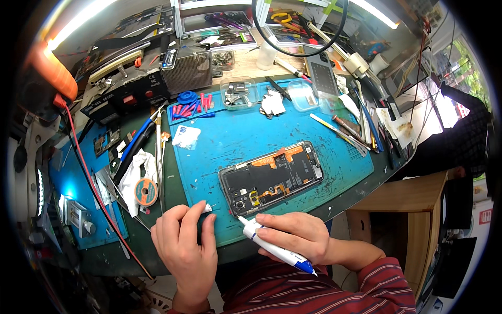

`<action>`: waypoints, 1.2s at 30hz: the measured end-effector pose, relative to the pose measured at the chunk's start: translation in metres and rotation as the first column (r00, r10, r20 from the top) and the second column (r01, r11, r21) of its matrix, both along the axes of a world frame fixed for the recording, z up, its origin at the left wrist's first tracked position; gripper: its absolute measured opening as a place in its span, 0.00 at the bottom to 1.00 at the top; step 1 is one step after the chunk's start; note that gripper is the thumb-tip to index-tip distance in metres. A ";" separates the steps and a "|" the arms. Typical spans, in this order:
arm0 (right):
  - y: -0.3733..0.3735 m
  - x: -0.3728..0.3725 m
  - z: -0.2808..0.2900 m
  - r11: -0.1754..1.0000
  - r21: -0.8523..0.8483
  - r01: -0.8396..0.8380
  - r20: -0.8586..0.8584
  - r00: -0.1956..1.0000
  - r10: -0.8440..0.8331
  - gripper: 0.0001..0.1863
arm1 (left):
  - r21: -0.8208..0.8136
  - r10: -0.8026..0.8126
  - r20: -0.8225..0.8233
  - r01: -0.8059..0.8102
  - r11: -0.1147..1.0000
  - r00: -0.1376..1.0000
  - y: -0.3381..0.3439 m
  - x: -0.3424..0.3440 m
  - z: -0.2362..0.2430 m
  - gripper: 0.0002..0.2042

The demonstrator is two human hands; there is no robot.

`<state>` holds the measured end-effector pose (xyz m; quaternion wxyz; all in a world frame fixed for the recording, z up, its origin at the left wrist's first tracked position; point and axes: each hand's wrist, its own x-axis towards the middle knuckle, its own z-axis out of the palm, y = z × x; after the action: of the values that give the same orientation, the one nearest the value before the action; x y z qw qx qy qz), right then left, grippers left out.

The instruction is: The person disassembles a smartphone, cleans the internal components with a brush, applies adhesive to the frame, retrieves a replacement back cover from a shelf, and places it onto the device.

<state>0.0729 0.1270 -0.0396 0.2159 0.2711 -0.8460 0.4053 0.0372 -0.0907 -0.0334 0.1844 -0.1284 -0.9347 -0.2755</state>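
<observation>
An opened phone (282,175), its black inside and orange flex cables showing, lies face down on the blue mat (204,146). In my right hand (298,235) is a white tube (280,251) with a blue end piece, slanted so its white nozzle points at the phone’s lower left corner. My left hand (183,240), just left of that corner, has its curled fingers closed on a small white cap (208,208) with a thin pin.
Small parts boxes (238,94), pink and blue pieces (193,109) and a white bottle (265,57) line the back. Tools (345,131) lie right; a solder wick spool (145,191) and cables lie left. A person (460,136) in dark checked clothing is beside a wooden cabinet (397,193) at right.
</observation>
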 end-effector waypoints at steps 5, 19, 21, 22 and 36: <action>0.002 0.000 -0.001 1.000 0.009 -0.002 -0.020 1.000 0.002 0.20 | -0.004 0.007 0.010 -0.007 1.000 1.000 0.001 0.000 0.000 0.15; 0.006 0.002 -0.003 1.000 0.008 -0.003 -0.058 0.998 0.004 0.20 | -0.022 0.022 0.028 -0.021 1.000 0.999 0.001 0.002 0.000 0.14; 0.007 0.002 -0.004 1.000 0.012 0.000 -0.067 0.998 0.001 0.20 | -0.021 0.024 0.025 -0.024 0.999 0.999 0.001 0.002 -0.001 0.14; 0.007 0.003 -0.005 1.000 0.014 0.001 -0.072 0.997 0.000 0.20 | -0.023 0.026 0.026 -0.025 0.999 0.999 0.001 0.002 -0.001 0.14; 0.014 0.004 -0.006 1.000 -0.009 0.014 -0.079 0.997 -0.015 0.20 | -0.035 0.034 0.022 -0.034 0.999 0.999 0.002 0.001 -0.002 0.14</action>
<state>0.0770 0.1407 -0.0454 0.2531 0.2799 -0.8371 0.3961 0.0387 -0.0885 -0.0351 0.1762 -0.1126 -0.9434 -0.2574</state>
